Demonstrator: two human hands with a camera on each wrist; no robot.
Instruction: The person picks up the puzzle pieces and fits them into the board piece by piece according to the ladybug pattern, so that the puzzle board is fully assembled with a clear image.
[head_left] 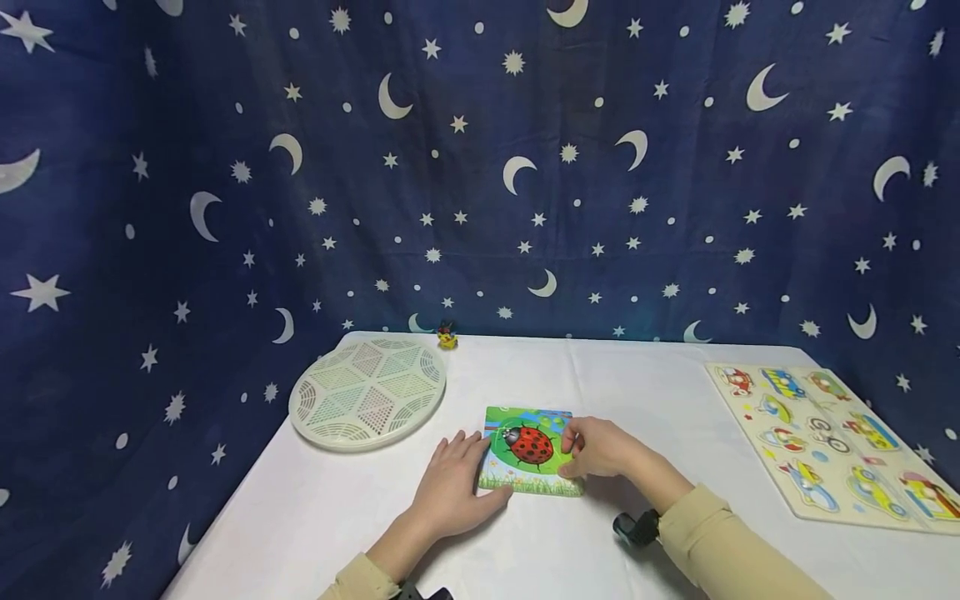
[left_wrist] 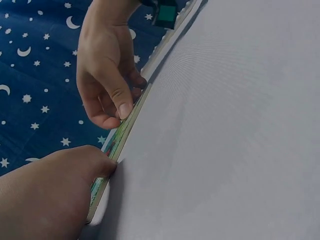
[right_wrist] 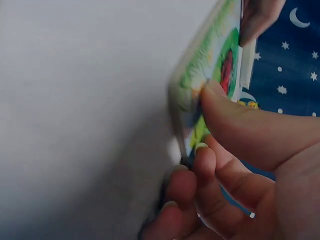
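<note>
A square ladybug puzzle with a green and blue picture lies flat on the white table, in front of the person. At its left side rests the left hand, fingers extended along the edge and thumb at the near left corner. The right hand grips the puzzle's right side, thumb and bent forefinger on it and the other fingers curled. In the right wrist view the thumb presses the picture near a corner, with fingertips close to the board's edge. The left wrist view shows the puzzle's thin pale side from low down.
A round pale patterned lattice board lies at the left of the table. Behind it stands a small yellow figurine. On the right is a wooden peg puzzle with vehicle pictures. A dark blue star-and-moon curtain hangs behind.
</note>
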